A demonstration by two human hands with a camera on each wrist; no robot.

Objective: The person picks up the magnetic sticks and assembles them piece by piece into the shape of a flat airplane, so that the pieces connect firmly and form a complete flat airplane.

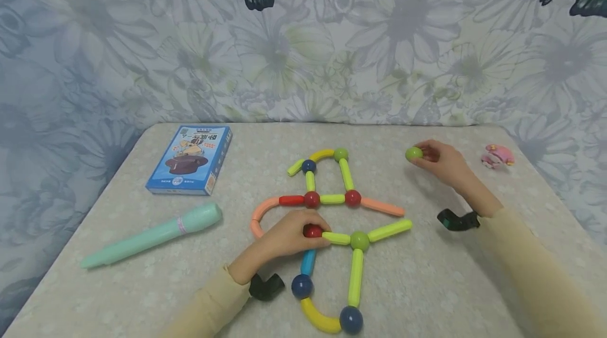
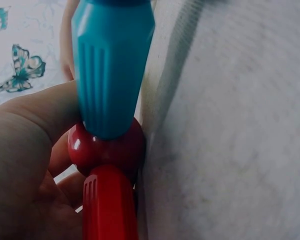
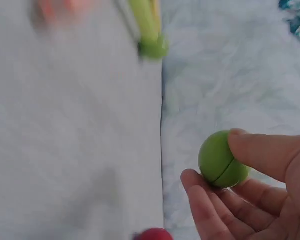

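With thumb and fingertips, my right hand (image 1: 442,165) pinches a green ball (image 1: 414,153) above the right part of the table; a seam line shows on that ball (image 3: 224,160) in the right wrist view. My left hand (image 1: 290,234) grips a red ball (image 1: 312,230) at the middle of a figure of balls and rods. A blue rod (image 2: 112,75) and a red rod (image 2: 110,205) touch this ball in the left wrist view. A short lime rod (image 1: 336,238) runs from it to another green ball (image 1: 359,241). Part of the orange curved rod (image 1: 260,217) is behind my left hand.
Left of the figure lie a blue box (image 1: 189,159) and a mint-green tapered stick (image 1: 152,235). A small pink toy (image 1: 498,156) sits at the far right. Behind the table (image 1: 474,296) hangs a floral cloth (image 1: 303,53). Dark camera mounts (image 1: 457,220) jut from both wrists.
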